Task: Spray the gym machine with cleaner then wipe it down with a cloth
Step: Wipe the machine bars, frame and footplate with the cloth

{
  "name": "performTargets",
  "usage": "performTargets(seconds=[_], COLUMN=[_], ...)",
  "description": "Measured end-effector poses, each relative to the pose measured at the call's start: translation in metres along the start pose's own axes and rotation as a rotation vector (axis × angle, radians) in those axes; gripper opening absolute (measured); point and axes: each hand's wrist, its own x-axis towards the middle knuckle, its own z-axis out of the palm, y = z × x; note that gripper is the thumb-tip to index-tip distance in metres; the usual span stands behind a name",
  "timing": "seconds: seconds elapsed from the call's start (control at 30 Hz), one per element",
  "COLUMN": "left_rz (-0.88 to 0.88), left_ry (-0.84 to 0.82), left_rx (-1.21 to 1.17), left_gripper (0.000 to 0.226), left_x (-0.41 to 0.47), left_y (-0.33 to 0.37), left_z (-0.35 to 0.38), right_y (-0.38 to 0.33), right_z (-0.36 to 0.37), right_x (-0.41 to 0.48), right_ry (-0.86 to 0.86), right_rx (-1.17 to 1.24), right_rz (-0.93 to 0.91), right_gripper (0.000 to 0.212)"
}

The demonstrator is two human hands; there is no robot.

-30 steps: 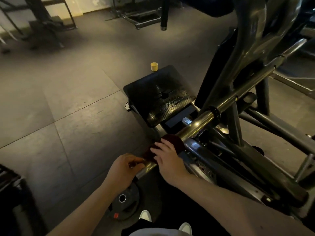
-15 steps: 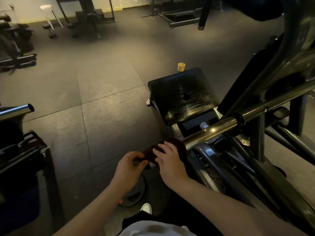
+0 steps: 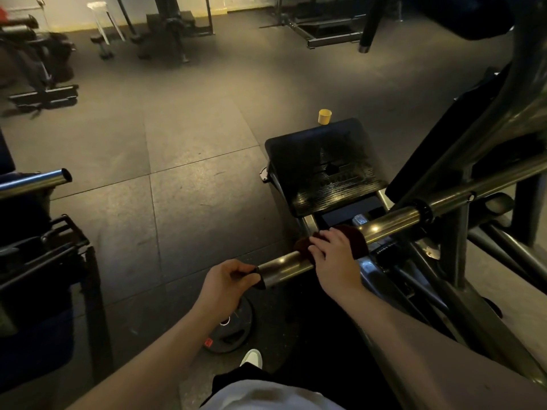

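Dark-red cloth (image 3: 359, 238) is draped over the round chrome steel bar (image 3: 284, 267) of the grey metal gym machine (image 3: 455, 247). It is pinned under my right hand (image 3: 334, 255), fingers spread flat and pressing, not clenched. My left hand (image 3: 225, 282) is curled round the bar's near free end, steadying it. The bar's long axis runs from that end away and rightward, toward a black collar (image 3: 424, 213). Most of the bare bar lies up-right of the cloth and the right hand is nearer it, so I judge the next stroke slides that way. No spray bottle in view.
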Motion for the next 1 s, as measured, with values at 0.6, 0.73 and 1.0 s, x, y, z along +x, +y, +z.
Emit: performTargets(seconds=[0.6, 0.73, 1.0], left_rz=[-0.002, 0.102, 0.232], left_ry=[-0.149, -0.16, -0.216], left_rx=[-0.055, 0.001, 0.342], left_gripper=[0.018, 0.021, 0.012], left_x=[0.01, 0.017, 0.035], left_y=[0.001, 0.016, 0.035], left_z=[-0.008, -0.003, 0.006], right_y=[-0.005, -0.011, -0.026], right_z=[0.003, 0.004, 0.008], right_x=[-0.003, 0.0, -0.037], right_ry=[-0.026, -0.007, 0.101], right_rx=[0.059, 0.009, 0.075], right_rz=[-0.022, 0.038, -0.02], right_gripper=[0.031, 0.03, 0.019])
